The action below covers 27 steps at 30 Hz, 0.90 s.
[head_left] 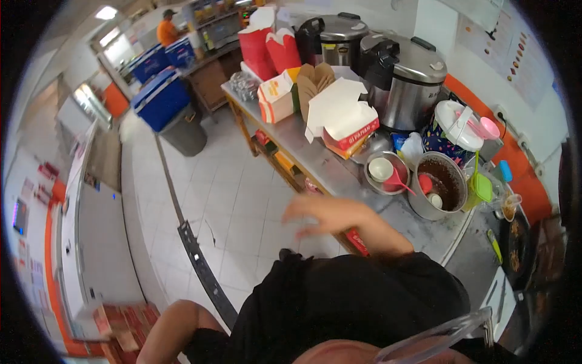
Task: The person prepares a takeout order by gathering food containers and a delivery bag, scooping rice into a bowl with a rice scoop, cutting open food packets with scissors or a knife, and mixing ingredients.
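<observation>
My right hand [324,213] is in front of my body, over the front edge of the steel counter [394,212] and the tiled floor. It is blurred by motion, but its fingers look spread and nothing shows in them. My left elbow and forearm [176,330] are at the lower left, and that hand is out of view. Nearest my right hand on the counter are a steel bowl [371,181] with a white cup [381,170] and a pink ladle [397,181]. Beside them stands a large metal pot [431,207] with brown residue inside.
Two large steel cookers [403,91] stand against the wall behind an open food box [348,136]. Red cartons [257,51] are at the counter's far end. Blue coolers [160,100] and a grey bin [185,138] stand further back, near a person in orange [167,31].
</observation>
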Each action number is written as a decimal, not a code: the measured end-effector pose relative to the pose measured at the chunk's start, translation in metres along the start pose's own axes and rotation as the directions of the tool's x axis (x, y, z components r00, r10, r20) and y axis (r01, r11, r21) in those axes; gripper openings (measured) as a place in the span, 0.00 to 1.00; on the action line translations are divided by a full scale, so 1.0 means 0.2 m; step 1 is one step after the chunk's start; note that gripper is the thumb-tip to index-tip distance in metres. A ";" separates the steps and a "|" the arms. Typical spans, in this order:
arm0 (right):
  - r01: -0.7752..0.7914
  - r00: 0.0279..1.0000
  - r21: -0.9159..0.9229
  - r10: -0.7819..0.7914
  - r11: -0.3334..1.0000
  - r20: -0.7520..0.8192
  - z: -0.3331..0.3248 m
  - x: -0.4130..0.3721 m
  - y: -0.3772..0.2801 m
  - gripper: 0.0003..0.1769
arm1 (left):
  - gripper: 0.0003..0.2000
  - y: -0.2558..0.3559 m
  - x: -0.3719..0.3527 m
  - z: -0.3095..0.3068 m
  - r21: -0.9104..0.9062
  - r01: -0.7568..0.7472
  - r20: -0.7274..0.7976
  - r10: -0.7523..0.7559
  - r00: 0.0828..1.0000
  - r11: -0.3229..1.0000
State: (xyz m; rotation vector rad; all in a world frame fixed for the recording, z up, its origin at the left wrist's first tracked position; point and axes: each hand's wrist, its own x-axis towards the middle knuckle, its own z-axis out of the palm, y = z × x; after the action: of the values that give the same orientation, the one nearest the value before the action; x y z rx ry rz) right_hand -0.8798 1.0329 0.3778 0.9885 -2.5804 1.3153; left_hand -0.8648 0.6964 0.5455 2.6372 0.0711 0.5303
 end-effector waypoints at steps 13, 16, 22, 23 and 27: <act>-0.901 0.361 -0.433 0.533 -0.012 -0.765 -0.34 0.04 0.98 0.06 | 0.24 -1.63 -1.56 0.05 -0.898 0.374 -0.182 -0.969 0.166 0.232; -0.872 0.463 -0.471 0.540 0.134 -0.703 -0.23 0.28 0.61 0.06 | 0.43 -1.79 -1.50 0.13 -0.358 0.872 -0.656 -0.755 0.021 0.335; -0.834 0.511 -0.318 0.416 0.450 -0.752 -0.04 0.37 0.49 0.07 | 0.59 -1.81 -1.48 -0.08 -0.397 0.760 -0.783 -0.621 0.013 0.515; -0.812 0.513 -0.273 0.406 0.516 -0.757 -0.05 0.36 0.48 0.08 | 0.56 -1.81 -1.53 -0.02 -0.305 0.885 -0.760 -0.650 -0.004 0.351; -0.894 0.352 -0.152 0.452 0.422 -0.820 -0.17 0.30 0.42 0.11 | 0.55 -1.81 -1.66 0.12 -0.517 0.673 -0.819 -0.535 -0.208 0.530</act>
State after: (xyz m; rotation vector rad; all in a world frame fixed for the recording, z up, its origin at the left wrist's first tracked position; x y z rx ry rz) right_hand -0.9821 1.0630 0.3609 -0.7986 -2.4645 0.5531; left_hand -1.1496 0.9668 0.2495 1.3746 1.7781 1.6936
